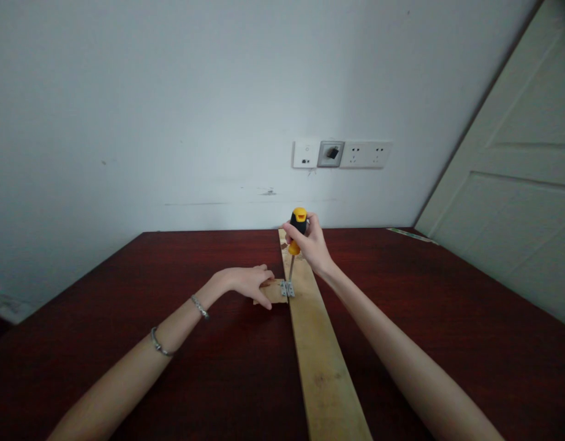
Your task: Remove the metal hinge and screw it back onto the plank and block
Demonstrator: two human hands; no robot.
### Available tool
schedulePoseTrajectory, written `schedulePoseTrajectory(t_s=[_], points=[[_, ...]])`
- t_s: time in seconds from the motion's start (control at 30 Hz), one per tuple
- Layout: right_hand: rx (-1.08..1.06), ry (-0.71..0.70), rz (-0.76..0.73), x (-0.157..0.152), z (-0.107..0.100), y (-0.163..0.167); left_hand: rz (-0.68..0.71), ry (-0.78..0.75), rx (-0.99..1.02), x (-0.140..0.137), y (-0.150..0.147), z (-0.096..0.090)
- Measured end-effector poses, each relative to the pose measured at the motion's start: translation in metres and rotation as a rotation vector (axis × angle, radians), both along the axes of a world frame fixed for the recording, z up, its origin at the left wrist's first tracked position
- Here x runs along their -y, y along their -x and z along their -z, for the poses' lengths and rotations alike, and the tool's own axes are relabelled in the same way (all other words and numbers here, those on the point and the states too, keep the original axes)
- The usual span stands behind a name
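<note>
My right hand (312, 242) is wrapped around the yellow and black handle of a screwdriver (299, 222). The screwdriver stands nearly upright, its shaft reaching down to a metal hinge (289, 289). That hinge lies across the joint between a long wooden plank (317, 343) and a small wooden board (277, 293). With thumb and fingers on either side, my left hand (252, 285) grips the small board from the left. A screw under the screwdriver's tip is too small to make out.
The dark red tabletop (195, 380) runs back to a pale wall (172, 110). Sockets (365, 155) and a black plug (333, 152) are on that wall. A panelled door (516, 184) is at the right. A thin patterned strip (411, 235) lies near the back right edge.
</note>
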State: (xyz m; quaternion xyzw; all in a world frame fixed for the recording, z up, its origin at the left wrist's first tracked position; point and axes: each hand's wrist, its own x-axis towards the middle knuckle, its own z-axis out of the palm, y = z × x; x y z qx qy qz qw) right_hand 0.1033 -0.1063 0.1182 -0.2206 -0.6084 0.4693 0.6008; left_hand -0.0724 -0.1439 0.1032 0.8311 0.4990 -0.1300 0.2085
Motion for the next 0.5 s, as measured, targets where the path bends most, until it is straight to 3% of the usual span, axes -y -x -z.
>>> schedulePoseTrajectory(t_s=[0.13,0.3,0.5], points=[[-0.018,0.016,0.001,0.0002,-0.0037,0.0,-0.001,0.003,0.0,0.0008,-0.0005,-0.0011],[0.049,-0.065,0.04,0.002,-0.0088,-0.005,0.003,0.01,0.0,0.0012,-0.0002,-0.0022],[0.042,-0.06,-0.022,0.0029,-0.0095,-0.0065,0.015,0.009,0.02,-0.001,0.0013,0.0004]])
